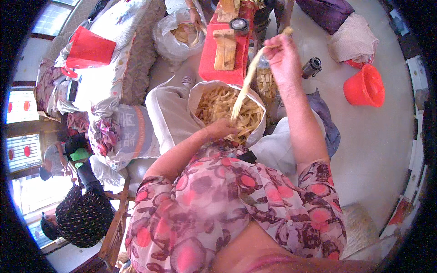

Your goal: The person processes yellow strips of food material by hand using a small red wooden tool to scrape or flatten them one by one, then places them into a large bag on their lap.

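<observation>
A long, pale yellow fibrous strip (251, 73) stretches slantwise between my two hands. My right hand (281, 56), raised at the upper right, pinches its upper part, and a short end sticks out past the fingers. My left hand (222, 129) grips the strip's lower end, low over the near side of a white sack (261, 119). This sack stands open between my knees, full of loose, curled tan strips (218, 99). What the strips are made of, I cannot tell.
Beyond the sack is a red-covered bench (208, 65) bearing a wooden block (225, 51) and a round, dark-rimmed object (239, 24). Another person's hand (194, 15) reaches to a plastic bag (164, 37). A black flask (311, 67) and red bucket (363, 85) stand right.
</observation>
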### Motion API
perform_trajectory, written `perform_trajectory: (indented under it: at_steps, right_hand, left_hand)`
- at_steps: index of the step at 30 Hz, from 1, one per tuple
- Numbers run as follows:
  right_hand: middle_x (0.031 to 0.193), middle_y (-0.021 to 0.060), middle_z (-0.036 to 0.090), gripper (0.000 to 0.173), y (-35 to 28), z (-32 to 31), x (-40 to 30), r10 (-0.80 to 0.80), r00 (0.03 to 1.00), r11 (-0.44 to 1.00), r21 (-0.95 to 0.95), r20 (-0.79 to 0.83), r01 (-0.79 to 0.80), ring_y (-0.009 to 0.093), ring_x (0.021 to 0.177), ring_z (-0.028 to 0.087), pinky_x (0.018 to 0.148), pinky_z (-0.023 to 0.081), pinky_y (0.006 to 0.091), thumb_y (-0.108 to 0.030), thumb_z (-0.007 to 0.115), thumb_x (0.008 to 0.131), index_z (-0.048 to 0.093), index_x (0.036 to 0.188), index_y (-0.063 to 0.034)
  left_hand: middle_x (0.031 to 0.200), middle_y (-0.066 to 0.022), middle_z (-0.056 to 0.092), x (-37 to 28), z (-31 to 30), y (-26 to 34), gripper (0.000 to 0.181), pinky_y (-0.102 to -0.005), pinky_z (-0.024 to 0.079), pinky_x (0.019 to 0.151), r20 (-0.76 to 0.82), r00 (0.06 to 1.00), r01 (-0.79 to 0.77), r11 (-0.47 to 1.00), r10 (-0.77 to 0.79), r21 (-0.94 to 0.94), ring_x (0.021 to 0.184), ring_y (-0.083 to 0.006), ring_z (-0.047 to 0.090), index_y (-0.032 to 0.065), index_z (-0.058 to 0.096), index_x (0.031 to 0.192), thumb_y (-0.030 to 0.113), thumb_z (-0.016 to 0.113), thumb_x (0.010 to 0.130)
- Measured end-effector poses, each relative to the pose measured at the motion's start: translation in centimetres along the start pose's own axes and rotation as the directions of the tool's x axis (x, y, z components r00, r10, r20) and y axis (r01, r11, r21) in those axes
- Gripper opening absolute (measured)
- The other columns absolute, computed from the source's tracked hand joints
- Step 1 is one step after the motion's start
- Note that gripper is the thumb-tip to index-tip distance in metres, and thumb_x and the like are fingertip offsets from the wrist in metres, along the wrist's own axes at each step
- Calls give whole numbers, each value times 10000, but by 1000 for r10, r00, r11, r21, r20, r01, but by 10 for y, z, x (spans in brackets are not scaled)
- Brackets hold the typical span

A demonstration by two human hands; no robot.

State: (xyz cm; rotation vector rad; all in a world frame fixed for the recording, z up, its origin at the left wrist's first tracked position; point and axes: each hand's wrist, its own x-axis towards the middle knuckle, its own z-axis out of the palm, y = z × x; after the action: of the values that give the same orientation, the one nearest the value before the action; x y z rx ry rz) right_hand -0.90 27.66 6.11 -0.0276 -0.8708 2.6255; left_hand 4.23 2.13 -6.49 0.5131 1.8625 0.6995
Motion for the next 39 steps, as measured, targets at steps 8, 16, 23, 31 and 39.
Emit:
perform_trajectory:
  at_steps: [8, 16, 23, 31, 39]
  right_hand:
    - [738, 15, 587, 146, 12, 1, -14, 228, 961, 969, 55, 158, -239, 157, 739, 609, 626, 537, 291, -222, 562, 861, 575, 848, -77]
    - [750, 10, 585, 173, 28, -14, -13, 290, 945, 956, 10, 149, -295, 143, 747, 593, 602, 505, 236, -232, 578, 857, 566, 878, -60]
    - [674, 7, 579, 186, 37, 1, -20, 404, 908, 915, -77, 113, -397, 127, 639, 589, 534, 473, 240, -264, 572, 852, 549, 846, -79]
    - [793, 39, 619, 131, 54, 22, -42, 298, 953, 786, -581, 56, -211, 115, 724, 604, 613, 492, 225, -165, 510, 894, 561, 922, -48]
    - [784, 90, 610, 137, 65, 38, -67, -123, 586, 214, -556, 801, 803, 223, 708, 605, 645, 486, 306, -126, 627, 789, 597, 880, -29]
  left_hand:
    - [772, -149, 635, -47, -67, 2, 281, -390, 488, 612, -169, 982, 131, 951, -86, 279, 698, -273, 616, 51, 623, 829, 301, 498, 853]
    - [721, 11, 582, -186, -125, 108, 146, -213, 381, 534, -942, 283, -170, 976, 181, 137, 595, -61, 466, 66, 652, 923, 123, 549, 835]
    - [767, -5, 623, -198, -118, 124, 167, -231, 413, 569, -951, 110, -376, 898, 290, 230, 678, -85, 544, 44, 651, 942, 66, 518, 843]
    - [1024, -195, 558, -36, -65, 8, 463, -378, 448, 848, -678, 590, -104, 875, 438, 474, 966, -333, 549, 68, 508, 1151, 264, 629, 749]
    - [973, -91, 597, -17, -37, 47, 473, -323, 437, 829, -661, 592, -646, 761, 461, -48, 912, -203, 569, 9, 521, 1066, 422, 328, 940]
